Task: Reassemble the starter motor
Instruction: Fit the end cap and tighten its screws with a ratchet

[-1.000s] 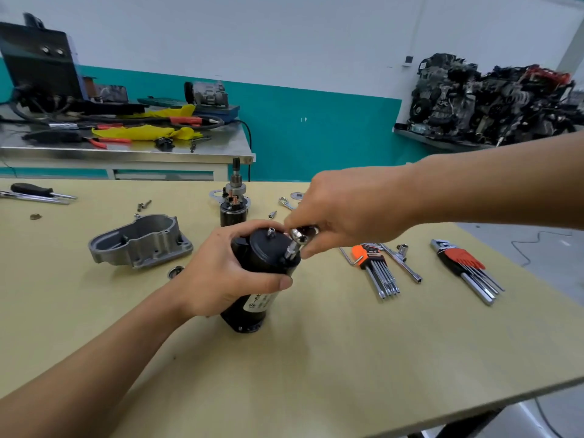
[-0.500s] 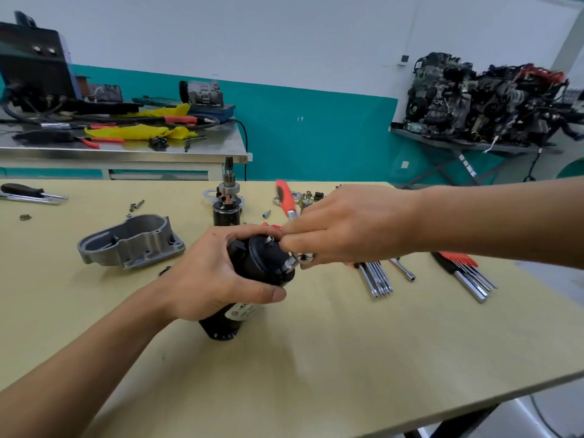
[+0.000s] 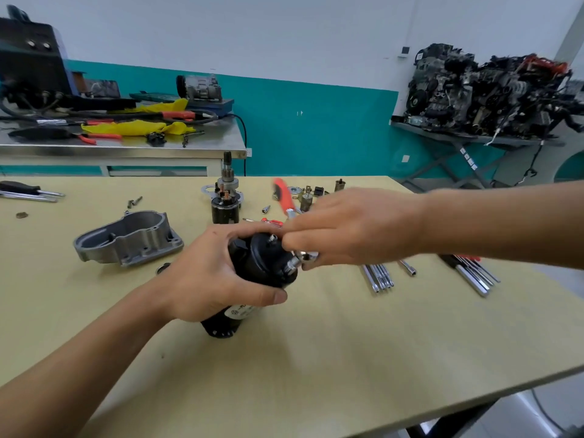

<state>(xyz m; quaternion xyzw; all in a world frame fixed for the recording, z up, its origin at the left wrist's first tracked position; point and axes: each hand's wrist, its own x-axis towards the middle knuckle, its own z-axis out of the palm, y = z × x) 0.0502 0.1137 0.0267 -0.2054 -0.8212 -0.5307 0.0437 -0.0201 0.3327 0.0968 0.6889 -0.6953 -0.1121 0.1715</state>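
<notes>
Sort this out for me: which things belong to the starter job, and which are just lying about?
In the job: black motor body, gripped by the left hand; ratchet, held by the right hand at its end cap; grey housing; pinion assembly.
Lying about: hex key sets; screwdrivers; yellow cloth; engine pile.

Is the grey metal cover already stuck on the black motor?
No, the grey metal cover lies by itself on the table, apart from the black motor that the left hand holds.
</notes>
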